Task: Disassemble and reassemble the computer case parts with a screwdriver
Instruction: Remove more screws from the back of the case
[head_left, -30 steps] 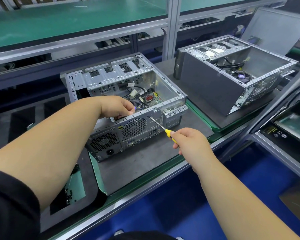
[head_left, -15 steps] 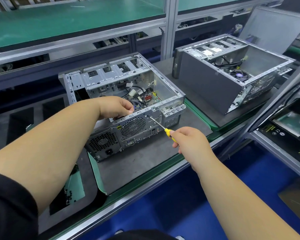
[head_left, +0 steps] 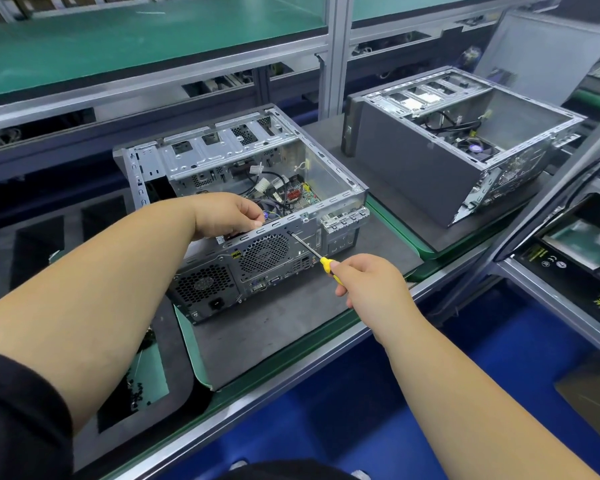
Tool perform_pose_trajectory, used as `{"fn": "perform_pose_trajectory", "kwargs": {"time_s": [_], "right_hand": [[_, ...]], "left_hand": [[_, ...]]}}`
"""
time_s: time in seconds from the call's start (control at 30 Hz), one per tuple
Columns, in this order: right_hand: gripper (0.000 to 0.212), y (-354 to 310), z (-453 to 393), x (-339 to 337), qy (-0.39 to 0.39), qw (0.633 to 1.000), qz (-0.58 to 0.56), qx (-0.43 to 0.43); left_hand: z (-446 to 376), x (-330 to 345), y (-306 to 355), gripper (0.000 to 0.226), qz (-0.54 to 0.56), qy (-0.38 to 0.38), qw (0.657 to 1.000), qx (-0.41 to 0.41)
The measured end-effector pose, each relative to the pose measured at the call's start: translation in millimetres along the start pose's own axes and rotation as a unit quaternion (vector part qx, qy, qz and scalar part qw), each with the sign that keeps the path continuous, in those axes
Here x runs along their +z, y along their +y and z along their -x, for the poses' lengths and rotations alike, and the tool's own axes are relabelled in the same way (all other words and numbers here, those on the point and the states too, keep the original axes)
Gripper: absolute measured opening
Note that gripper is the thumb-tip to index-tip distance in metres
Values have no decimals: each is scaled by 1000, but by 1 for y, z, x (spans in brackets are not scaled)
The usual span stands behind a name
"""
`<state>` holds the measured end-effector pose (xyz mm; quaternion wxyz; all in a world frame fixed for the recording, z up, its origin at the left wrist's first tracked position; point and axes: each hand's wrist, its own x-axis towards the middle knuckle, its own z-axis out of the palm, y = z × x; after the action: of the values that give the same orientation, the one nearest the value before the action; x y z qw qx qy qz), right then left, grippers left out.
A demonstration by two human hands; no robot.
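Resting on the counter [head_left: 291, 327] with its side panel already off and innards exposed, the computer case [head_left: 243, 202] sits mid-job, judging by the open side. Screwdriver [head_left: 312, 251] tip set at a screw on the rear panel's top edge, just beyond the right hand [head_left: 371, 289], fingers clamped on the yellow handle; left hand [head_left: 229, 213] gripping the rear rim beside it. Loosening or tightening: cannot tell, so much presumably left.

head cam | looks forward-down | close over hands [head_left: 371, 285] | single view
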<state>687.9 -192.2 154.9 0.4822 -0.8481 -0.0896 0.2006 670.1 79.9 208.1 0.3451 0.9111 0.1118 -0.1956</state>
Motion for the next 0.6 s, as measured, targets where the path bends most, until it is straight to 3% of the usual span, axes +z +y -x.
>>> {"fn": "perform_pose_trajectory", "kwargs": {"time_s": [0.6], "right_hand": [[32,-4,-3,9,8,1000,-4,16]], "left_hand": [[0,3,2,21,-15,10,1000,18]]}}
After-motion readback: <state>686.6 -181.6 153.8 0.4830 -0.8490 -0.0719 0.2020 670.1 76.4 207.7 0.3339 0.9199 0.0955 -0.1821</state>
